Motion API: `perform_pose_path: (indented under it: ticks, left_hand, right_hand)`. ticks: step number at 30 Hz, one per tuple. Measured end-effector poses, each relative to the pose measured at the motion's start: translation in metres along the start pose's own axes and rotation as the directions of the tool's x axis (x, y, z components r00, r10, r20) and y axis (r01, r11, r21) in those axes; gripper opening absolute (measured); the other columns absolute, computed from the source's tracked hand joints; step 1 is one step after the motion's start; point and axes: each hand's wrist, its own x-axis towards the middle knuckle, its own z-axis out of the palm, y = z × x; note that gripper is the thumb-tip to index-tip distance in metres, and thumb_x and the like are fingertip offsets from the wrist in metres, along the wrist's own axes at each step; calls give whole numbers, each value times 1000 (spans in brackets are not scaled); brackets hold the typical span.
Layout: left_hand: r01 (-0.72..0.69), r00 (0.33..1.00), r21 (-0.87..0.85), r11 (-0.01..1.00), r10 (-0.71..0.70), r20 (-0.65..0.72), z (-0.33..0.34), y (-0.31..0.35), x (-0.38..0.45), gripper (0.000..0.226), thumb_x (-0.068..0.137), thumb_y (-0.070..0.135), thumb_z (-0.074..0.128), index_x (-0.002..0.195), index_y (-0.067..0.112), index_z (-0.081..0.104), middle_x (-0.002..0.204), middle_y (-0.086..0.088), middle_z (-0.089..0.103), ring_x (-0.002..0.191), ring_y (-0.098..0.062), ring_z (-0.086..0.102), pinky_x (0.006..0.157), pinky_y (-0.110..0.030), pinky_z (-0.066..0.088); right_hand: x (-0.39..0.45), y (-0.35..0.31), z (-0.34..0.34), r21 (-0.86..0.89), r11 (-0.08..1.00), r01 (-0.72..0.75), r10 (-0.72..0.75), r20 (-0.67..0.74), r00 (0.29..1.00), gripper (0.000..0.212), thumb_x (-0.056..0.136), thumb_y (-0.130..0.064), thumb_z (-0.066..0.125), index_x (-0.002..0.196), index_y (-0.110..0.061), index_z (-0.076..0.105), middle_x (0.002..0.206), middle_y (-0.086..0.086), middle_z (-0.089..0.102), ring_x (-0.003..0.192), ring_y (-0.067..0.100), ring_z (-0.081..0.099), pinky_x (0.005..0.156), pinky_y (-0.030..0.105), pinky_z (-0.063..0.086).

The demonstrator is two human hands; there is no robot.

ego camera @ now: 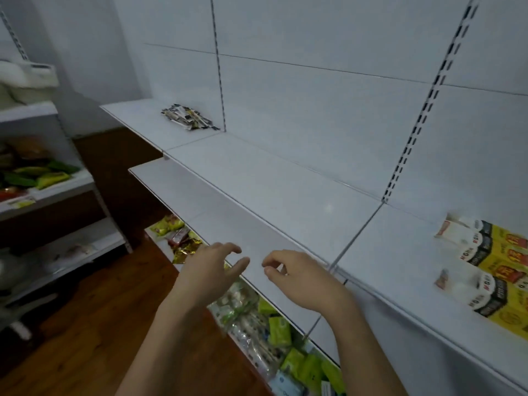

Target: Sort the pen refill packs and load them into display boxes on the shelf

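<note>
A loose heap of pen refill packs (188,117) lies at the back of the upper white shelf (257,178), far left. Two yellow, black and white display boxes (491,270) lie on the same shelf level at the far right. My left hand (214,267) and my right hand (294,274) hover side by side over the front edge of the lower white shelf (228,224). Both hold nothing, with fingers loosely curled. The hands are far from both the packs and the boxes.
Green and mixed snack packets (274,330) fill the shelf below my arms. Another shelving unit (51,190) with colourful packets stands at the left. Wooden floor (94,324) lies between the two units. Slotted uprights (423,115) run up the white back wall.
</note>
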Motion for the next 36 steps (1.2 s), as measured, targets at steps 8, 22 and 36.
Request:
perform_pose_path:
  ticks: [8, 22, 36]
  left_hand:
    - [132, 989, 3, 991, -132, 61, -36, -143, -14, 57, 85, 77, 28, 123, 43, 55, 132, 15, 57, 119, -10, 51, 98, -44, 48]
    - [411, 905, -49, 911, -400, 143, -84, -329, 101, 48, 91, 63, 49, 131, 38, 52, 137, 10, 55, 122, -11, 52, 99, -33, 49]
    - [523, 851, 40, 852, -524, 28, -184, -532, 242, 43, 94, 58, 49, 129, 34, 56, 126, 7, 61, 107, -10, 57, 83, -26, 48]
  right_hand:
    - [97, -101, 76, -47, 999, 2, 8, 226, 974, 28, 99, -40, 50, 120, -27, 62, 117, -7, 63, 93, 12, 63, 84, 33, 53]
    - [315, -156, 138, -17, 998, 56, -50, 262, 964, 18, 98, -33, 53, 110, -26, 63, 108, -8, 64, 84, 8, 60, 74, 29, 50]
    - [567, -233, 145, -77, 984, 161, -130, 308, 942, 26, 99, -41, 50, 122, -29, 58, 115, -10, 60, 95, 7, 57, 77, 27, 49]
